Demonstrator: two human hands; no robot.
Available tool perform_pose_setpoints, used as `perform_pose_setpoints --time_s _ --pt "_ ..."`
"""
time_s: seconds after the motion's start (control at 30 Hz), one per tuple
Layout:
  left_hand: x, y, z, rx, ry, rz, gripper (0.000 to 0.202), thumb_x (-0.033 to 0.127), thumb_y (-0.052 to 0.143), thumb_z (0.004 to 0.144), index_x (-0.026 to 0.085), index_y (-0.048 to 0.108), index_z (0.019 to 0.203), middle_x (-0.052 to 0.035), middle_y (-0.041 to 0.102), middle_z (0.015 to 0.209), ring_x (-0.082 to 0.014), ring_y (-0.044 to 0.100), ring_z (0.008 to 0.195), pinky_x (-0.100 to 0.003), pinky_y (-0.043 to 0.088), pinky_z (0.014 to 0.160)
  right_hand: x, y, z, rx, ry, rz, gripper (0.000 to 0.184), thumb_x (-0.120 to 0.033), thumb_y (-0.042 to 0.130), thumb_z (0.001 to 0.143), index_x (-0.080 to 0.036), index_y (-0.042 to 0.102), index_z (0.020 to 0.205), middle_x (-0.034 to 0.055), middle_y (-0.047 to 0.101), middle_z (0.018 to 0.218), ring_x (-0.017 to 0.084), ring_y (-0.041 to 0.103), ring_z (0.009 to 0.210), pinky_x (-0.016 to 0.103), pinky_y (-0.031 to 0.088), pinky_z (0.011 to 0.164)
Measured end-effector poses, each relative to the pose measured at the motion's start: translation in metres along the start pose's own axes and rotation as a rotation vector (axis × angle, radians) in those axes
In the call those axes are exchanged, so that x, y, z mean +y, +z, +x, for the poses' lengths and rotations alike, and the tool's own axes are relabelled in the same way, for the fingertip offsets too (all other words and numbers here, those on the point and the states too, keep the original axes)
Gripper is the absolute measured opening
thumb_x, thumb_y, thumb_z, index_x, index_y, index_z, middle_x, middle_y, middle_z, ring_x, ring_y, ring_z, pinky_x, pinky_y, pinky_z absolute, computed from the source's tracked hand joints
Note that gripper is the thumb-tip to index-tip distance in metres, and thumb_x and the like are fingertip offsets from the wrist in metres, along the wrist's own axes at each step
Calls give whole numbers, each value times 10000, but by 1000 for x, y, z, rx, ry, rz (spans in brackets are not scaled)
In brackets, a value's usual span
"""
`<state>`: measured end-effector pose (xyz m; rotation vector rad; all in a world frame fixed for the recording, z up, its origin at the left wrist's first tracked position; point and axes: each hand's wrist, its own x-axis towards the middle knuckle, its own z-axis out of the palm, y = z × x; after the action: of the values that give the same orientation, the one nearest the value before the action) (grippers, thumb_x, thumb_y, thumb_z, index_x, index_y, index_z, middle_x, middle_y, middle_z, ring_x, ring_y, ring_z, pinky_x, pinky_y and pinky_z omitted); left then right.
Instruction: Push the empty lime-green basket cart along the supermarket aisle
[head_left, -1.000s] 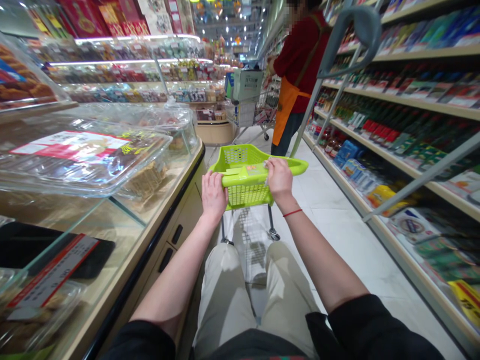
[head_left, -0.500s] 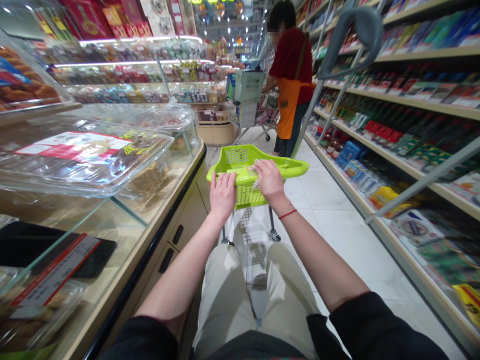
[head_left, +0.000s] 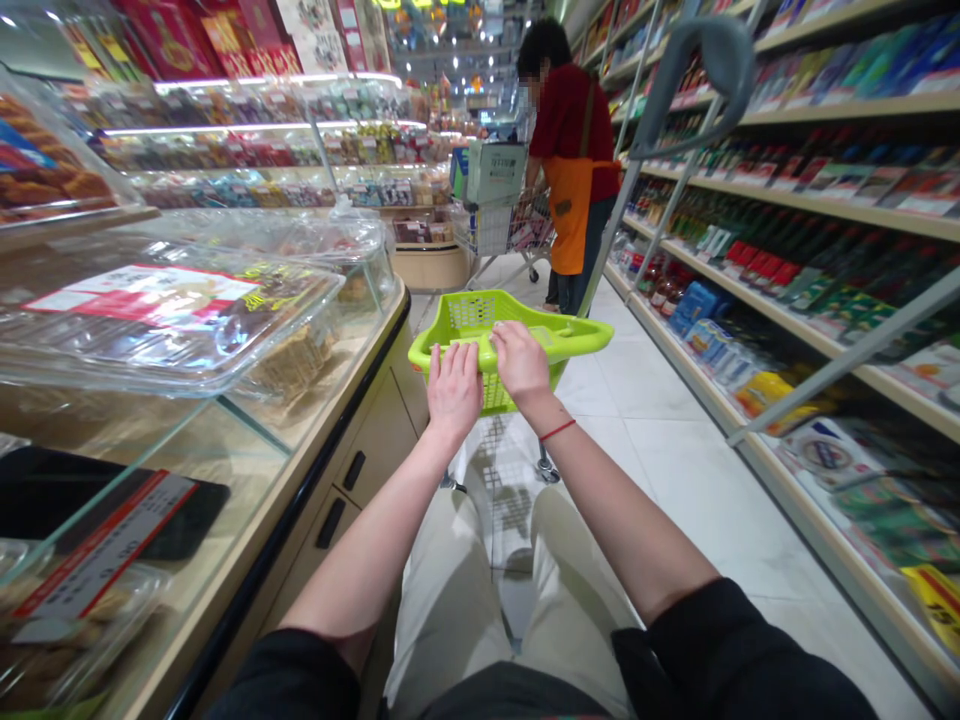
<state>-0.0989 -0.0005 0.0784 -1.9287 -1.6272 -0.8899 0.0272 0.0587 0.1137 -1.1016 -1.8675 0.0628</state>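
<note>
Item log, from my remote station: left hand (head_left: 454,390) and right hand (head_left: 521,365), both closed over the lime-green plastic handle (head_left: 486,354) of a wheeled shopping basket (head_left: 472,315). Neither hand holds anything else. Basket stands on the tiled aisle floor (head_left: 660,400), between a glass display counter (head_left: 225,425) and stocked shelves (head_left: 825,220). Farther ahead: a person in an orange apron (head_left: 571,200), at a shopping trolley (head_left: 495,215).

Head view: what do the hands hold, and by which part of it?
The left hand and the right hand both hold the lime-green wheeled shopping basket by its near rim, side by side near the middle.
</note>
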Motion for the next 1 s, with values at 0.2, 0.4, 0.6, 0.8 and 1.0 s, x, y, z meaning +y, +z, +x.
perform_pose_setpoints --time_s 0.2,0.4,0.6,0.8,1.0 --pt "-3 -6 1 -24 -27 -38 461 204 506 922 84 583 1360 -190 661 1345 -312 572 1327 -543 257 1274 -25 7 1 -140 -100 -38 277 -192 523 994 -170 786 1078 138 696 1313 252 619 1224 394 459 1124" --pt "-9 -5 -2 -10 -20 -9 473 242 492 953 94 556 1398 -163 655 1349 -296 568 1312 -514 252 1276 23 -12 7 -76 26 -28 289 -168 517 967 -192 789 1062 118 692 1325 258 654 1171 413 502 1076" --pt "-6 -2 -3 12 -19 -4 484 250 507 948 68 556 1393 -176 654 1334 -311 562 1311 -528 241 1275 47 -35 17 -24 127 -49 267 -145 532 937 -139 781 1032 144 725 1216 273 678 1117 404 496 1064" --pt "-1 -3 -3 3 -52 -30 501 255 525 919 88 552 1391 -182 650 1342 -322 560 1321 -557 231 1274 -9 -2 20 -159 36 -96 287 -138 483 980 -168 763 1033 122 724 1173 238 687 1033 341 520 964" --pt "-9 -4 -4 -15 -44 -24 520 242 549 882 82 557 1377 -189 654 1342 -327 567 1317 -537 249 1267 -36 15 20 -273 -111 -91 275 -177 485 1015 -180 757 1051 110 713 1207 213 666 1102 304 508 976"
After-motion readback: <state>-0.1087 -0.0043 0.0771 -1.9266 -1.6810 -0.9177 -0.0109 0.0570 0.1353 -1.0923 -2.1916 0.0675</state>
